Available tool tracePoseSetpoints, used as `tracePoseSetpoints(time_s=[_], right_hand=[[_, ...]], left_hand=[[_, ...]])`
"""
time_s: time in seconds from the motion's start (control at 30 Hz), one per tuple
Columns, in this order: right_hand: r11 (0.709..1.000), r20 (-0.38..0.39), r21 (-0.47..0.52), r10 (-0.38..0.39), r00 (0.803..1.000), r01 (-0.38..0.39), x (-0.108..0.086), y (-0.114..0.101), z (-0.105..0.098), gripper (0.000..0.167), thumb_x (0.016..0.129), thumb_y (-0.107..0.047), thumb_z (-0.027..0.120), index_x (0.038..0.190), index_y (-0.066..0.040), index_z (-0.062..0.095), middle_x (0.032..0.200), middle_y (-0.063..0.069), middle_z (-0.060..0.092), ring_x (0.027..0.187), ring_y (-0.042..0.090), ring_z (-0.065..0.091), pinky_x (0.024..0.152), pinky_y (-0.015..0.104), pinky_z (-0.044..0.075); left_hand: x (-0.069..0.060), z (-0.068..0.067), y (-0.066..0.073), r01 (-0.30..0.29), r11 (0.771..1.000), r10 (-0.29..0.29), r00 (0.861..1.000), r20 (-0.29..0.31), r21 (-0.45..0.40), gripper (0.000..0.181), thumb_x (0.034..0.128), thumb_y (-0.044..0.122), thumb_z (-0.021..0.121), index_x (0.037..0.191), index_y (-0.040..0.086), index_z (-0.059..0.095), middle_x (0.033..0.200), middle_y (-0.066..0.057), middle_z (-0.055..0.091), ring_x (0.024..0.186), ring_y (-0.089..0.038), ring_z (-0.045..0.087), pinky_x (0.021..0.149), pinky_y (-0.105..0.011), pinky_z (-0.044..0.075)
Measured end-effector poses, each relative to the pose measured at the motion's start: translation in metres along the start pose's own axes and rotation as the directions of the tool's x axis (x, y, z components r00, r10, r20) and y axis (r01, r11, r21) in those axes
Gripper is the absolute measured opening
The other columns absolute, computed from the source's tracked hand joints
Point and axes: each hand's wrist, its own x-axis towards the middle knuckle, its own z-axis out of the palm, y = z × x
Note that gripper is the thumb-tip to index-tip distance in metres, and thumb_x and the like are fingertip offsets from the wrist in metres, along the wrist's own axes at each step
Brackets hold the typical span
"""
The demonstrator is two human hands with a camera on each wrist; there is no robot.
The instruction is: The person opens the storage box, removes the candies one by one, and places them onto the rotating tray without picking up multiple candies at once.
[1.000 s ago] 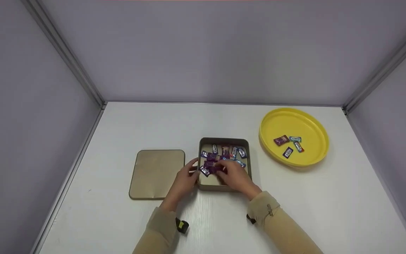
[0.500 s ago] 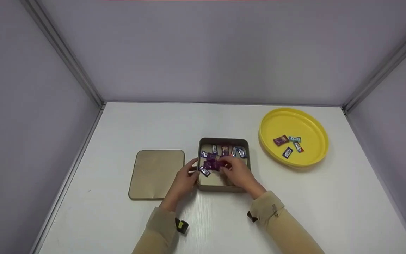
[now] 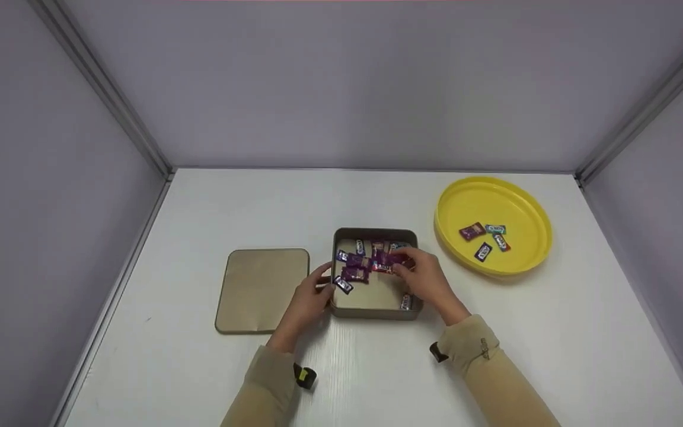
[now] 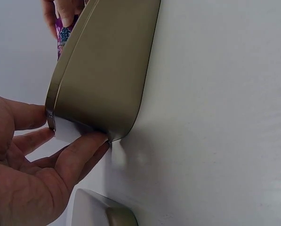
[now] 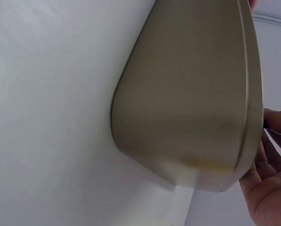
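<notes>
A square gold tin holds several small wrapped candies, purple, blue and red. My left hand holds the tin by its left side. The left wrist view shows one fingertip at the tin's rim and other fingers lower on its wall. Over the right part of the tin, my right hand pinches a purple wrapped candy between thumb and fingers. In the right wrist view the tin's wall hides most of what that hand holds.
The flat gold lid lies on the white table left of the tin. Back right stands a round yellow tray with several candies. Grey panels enclose the back and both sides.
My right hand has moved right within the tin, lifting a purple candy off the left pile. Some candies have shifted; one now lies in the front right corner. My left hand stays put.
</notes>
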Motion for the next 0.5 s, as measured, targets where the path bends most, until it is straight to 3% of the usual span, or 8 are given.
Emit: tracePoseSetpoints(time_s=[0.17,0.5], right_hand=[[1.0,-0.028,0.006,0.027,0.999,-0.027,0.001,0.007,-0.016,0.026,0.095,-0.007,0.064,0.12,-0.007,0.066,0.106,0.01,0.065,0.091,0.022,0.061,0.076,0.035,0.052],[0.984,-0.081,0.155,0.106,0.991,-0.092,0.005,0.028,-0.046,0.027,0.096,-0.007,0.062,0.123,-0.002,0.062,0.108,0.014,0.065,0.089,0.024,0.067,0.077,0.036,0.056]], left_hand=[[0.0,0.0,-0.001,0.018,1.0,-0.018,1.0,-0.001,-0.001,0.05,0.102,0.01,0.051,0.151,0.014,0.04,0.131,-0.02,0.056,0.112,-0.03,0.06,0.079,-0.035,0.054],[-0.002,0.001,-0.001,0.047,0.999,-0.047,0.999,-0.01,-0.007,0.05,0.1024,0.013,0.051,0.151,0.017,0.04,0.132,-0.019,0.056,0.113,-0.029,0.059,0.082,-0.036,0.054]])
